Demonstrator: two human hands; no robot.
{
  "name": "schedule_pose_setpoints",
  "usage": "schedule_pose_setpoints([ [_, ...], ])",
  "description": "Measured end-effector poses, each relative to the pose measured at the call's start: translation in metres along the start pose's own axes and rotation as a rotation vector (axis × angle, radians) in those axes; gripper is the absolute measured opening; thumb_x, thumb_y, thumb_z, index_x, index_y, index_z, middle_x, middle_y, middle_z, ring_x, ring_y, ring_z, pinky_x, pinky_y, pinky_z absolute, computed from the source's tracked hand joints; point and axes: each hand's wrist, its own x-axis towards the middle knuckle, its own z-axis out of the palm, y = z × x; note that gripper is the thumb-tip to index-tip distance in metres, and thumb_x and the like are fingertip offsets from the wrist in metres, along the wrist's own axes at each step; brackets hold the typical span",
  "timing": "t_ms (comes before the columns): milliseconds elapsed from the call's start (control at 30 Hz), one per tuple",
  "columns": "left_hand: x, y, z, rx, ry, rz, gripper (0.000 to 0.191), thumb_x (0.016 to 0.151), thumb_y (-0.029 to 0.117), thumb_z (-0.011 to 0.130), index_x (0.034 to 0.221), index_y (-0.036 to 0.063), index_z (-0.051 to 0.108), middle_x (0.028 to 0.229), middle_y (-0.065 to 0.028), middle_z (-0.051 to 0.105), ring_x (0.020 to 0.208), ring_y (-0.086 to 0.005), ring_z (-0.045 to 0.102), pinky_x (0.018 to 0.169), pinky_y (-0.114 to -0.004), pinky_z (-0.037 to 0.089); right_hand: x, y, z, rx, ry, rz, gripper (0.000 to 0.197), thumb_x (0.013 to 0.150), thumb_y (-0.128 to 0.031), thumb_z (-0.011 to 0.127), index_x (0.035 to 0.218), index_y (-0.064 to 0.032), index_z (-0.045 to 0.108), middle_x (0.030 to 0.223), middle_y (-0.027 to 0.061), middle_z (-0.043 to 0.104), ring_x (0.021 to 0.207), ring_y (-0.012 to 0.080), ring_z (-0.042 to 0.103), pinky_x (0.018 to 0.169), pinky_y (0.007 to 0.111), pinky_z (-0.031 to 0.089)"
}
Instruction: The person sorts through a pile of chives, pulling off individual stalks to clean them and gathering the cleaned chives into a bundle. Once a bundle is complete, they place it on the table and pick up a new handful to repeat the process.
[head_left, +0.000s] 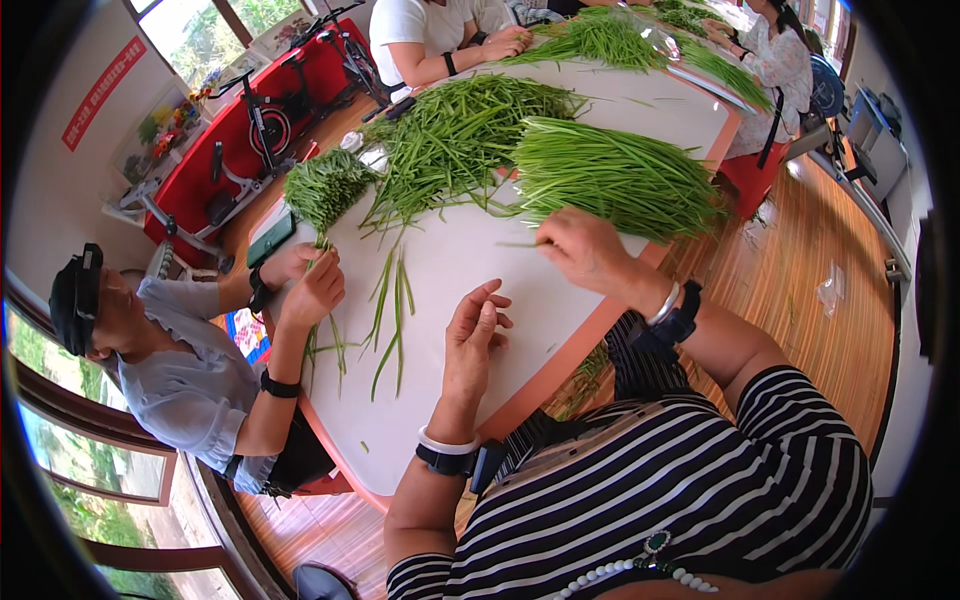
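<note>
My right hand (589, 251) pinches one thin green stalk (517, 244) that points left over the white tabletop (442, 255). Right behind that hand lies a thick, neatly aligned bundle of green stalks (615, 176), probably garlic chives. My left hand (478, 330) hovers near the table's front edge with its fingers loosely apart and nothing in them. Further back, a large loose heap of the same greens (465, 131) spreads across the table. Several single stalks (394, 315) are scattered to the left of my left hand.
On the left, a co-worker's hands (315, 285) hold stalks beside a small tied-looking bunch (326, 184) and a dark green phone (271, 240). Other people sit at the far end around more greens (600, 41). Exercise bikes (262, 124) stand along the wall.
</note>
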Motion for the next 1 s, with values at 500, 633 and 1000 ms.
schedule_pose_setpoints([
  [500, 0.006, -0.012, -0.023, -0.403, 0.027, 0.123, 0.024, 0.102, 0.026, 0.047, 0.104, 0.0067, 0.061, 0.109, -0.0113, 0.067, 0.103, -0.0184, 0.062, 0.087, -0.033, 0.048, -0.035, -0.017, 0.027, 0.283, -0.172, -0.006, 0.015, 0.077, -0.008, 0.070, 0.087, -0.0052, 0.060, 0.081, 0.0080, 0.063, 0.076, 0.0279, 0.062, 0.065, 0.038, 0.049],
  [633, 0.007, -0.010, -0.042, -0.662, 0.093, 0.100, 0.020, 0.101, 0.026, 0.049, 0.097, 0.0077, 0.058, 0.102, -0.0121, 0.067, 0.101, -0.0247, 0.062, 0.093, -0.038, 0.048, -0.024, 0.003, -0.013, 0.352, -0.261, 0.096, 0.014, 0.081, -0.016, 0.071, 0.085, -0.0041, 0.064, 0.080, 0.0088, 0.064, 0.070, 0.0216, 0.063, 0.058, 0.034, 0.049],
  [1000, 0.009, -0.011, -0.029, -0.668, 0.015, 0.023, 0.022, 0.102, 0.020, 0.042, 0.092, 0.0057, 0.055, 0.079, -0.0071, 0.060, 0.078, -0.0217, 0.057, 0.078, -0.036, 0.050, 0.017, 0.112, -0.086, 0.014, 0.346, 0.234, 0.009, 0.085, -0.008, 0.066, 0.091, -0.0018, 0.063, 0.081, 0.0068, 0.066, 0.063, 0.0176, 0.058, 0.059, 0.030, 0.046],
])
